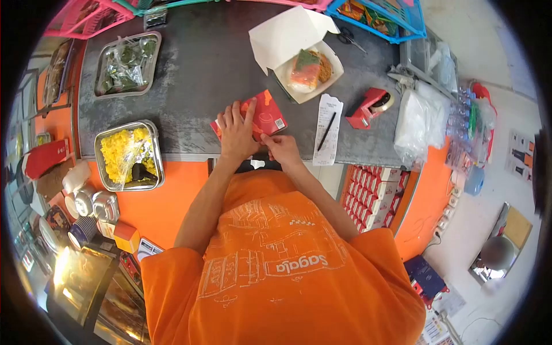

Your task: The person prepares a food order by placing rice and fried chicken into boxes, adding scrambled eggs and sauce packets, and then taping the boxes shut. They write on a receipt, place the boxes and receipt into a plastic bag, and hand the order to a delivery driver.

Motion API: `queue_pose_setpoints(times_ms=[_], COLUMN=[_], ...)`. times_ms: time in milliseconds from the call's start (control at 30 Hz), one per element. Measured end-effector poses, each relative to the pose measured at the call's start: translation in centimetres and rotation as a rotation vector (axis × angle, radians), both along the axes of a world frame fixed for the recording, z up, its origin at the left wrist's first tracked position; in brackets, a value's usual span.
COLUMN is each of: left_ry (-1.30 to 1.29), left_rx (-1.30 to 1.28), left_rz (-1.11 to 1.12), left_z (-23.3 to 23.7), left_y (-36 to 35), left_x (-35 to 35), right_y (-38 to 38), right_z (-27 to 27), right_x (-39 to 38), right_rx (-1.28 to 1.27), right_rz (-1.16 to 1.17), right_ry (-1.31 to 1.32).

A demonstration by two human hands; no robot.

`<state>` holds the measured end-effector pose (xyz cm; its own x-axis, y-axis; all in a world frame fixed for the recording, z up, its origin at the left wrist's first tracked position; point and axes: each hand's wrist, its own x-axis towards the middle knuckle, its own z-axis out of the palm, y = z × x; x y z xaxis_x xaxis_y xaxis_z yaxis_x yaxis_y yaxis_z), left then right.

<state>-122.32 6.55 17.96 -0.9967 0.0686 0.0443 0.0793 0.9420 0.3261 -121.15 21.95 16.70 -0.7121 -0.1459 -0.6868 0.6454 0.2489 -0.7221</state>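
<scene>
A red printed cardboard box [269, 114] with a small square code on one corner lies at the near edge of the dark counter. My left hand [237, 133] rests on its top, fingers stretched out and apart. At the box's near edge, my right hand [282, 150] has thumb and fingers pinched together; the exact bit of the box between them is hidden. Beyond stands an open white takeaway box [282, 86] holding wrapped rice [305, 75] and a brown shredded food. A paper receipt [329, 123] with a black pen [326, 132] across it lies to the right.
A red tape dispenser [368, 109] and scissors [351, 39] are on the right side of the counter [201, 57]. On the left stand a metal tray of wrapped green items [127, 63] and a tray of yellow rice [127, 155]. Colored baskets [376, 20] line the back.
</scene>
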Motion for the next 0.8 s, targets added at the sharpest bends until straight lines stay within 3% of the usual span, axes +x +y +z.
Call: queue_pose_setpoints(times_ms=[100,233,300,367,400,467,500,567,600,667,733,767,800], left_ry=[-0.056,-0.101,-0.077,-0.069,-0.101,-0.118,-0.152,-0.227,-0.293,-0.359,-0.315,-0.299,-0.234], left_rx=[0.060,0.130,-0.018,-0.060,-0.101,-0.132,-0.161,-0.232,-0.298,-0.367,0.064,0.058,0.527], left_rz=[-0.032,-0.044,0.064,0.102,0.135,0.174,0.215,0.230,0.197,0.159,0.069,0.086,0.205], left_z=[0.4,1.5,1.2,0.9,0.9,1.3,1.5,3.1,3.6,3.9,3.7,3.1,2.0], left_y=[-0.6,-0.5,0.8,1.1,0.9,-0.4,-1.3,-3.1,-4.0,-4.7,-5.0,-4.6,-3.4], left_x=[0.0,0.1,0.2,-0.2,0.0,-1.0,-1.5,-3.4,-4.4,-5.8,-8.8,-10.5,-11.8], right_y=[0.7,2.0,2.6,4.1,5.1,7.3,9.5,12.4,12.3,11.6,11.1,10.7,11.7], right_z=[-1.3,-3.9,-3.9,-2.6,-0.2,4.4,4.0,2.4,1.7,0.9,1.4,1.0,-5.1], right_x=[-0.1,-1.2,-1.9,-4.0,-6.4,-11.0,-14.0,-19.6,-20.2,-20.5,-19.8,-19.7,-20.7], right_rx=[0.052,0.138,0.210,0.617,0.635,0.644,0.658,0.906,0.902,0.661,0.594,0.524,0.504], right_rz=[0.031,0.273,0.333,0.810,1.040,0.561,0.323,0.185,0.180,0.295,0.320,0.347,0.219], right_ry=[-0.051,0.298,0.468,0.514,0.307,0.445,0.764,1.073,1.074,0.596,0.564,0.505,0.708])
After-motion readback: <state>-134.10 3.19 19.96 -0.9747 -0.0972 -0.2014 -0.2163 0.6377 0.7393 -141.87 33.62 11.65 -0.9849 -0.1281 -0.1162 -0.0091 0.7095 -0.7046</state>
